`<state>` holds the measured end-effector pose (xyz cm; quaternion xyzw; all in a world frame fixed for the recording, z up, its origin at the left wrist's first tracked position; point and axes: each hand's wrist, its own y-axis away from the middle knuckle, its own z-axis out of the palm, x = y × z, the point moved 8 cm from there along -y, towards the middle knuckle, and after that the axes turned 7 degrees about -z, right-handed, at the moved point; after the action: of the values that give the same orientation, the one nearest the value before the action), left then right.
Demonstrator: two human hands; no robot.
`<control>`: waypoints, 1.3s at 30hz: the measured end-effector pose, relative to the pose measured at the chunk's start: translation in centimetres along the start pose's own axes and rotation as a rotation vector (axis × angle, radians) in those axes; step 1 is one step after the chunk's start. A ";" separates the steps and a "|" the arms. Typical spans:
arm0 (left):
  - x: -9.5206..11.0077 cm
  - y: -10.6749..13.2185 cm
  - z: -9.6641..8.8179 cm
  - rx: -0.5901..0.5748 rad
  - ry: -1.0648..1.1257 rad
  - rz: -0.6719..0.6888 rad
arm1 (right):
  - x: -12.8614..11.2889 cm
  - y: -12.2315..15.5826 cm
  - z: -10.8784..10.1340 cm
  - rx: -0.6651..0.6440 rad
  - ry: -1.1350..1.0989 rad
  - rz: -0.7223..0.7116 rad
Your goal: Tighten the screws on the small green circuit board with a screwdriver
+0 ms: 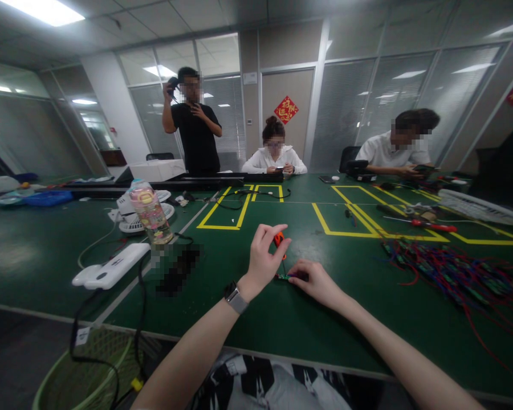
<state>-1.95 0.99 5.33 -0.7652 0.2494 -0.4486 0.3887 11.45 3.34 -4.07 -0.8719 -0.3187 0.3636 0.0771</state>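
My left hand (265,253), with a watch on the wrist, is closed around the orange handle of a small screwdriver (279,239). The tool stands nearly upright, and its thin dark shaft reaches down to a small green circuit board (283,277) on the table. Fingers of my right hand (314,279) pinch the board's right end and rest low on the tabletop. Whether the screwdriver's tip touches a screw is too small to tell.
Circuit boards with red and blue wires (457,279) lie heaped at right, near a red-handled screwdriver (436,225). At left stand a bottle (150,213), a white fan (130,216) and a white device (117,266). A green basket (55,376) sits below. Several people are across the green table (325,336).
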 end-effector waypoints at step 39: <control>-0.2 -0.2 -0.1 0.012 0.001 -0.035 | 0.5 -0.1 0.3 0.008 -0.019 0.000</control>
<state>-2.10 1.21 5.39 -0.7668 0.2336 -0.4573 0.3852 11.49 3.71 -4.57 -0.8681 -0.3179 0.3732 0.0777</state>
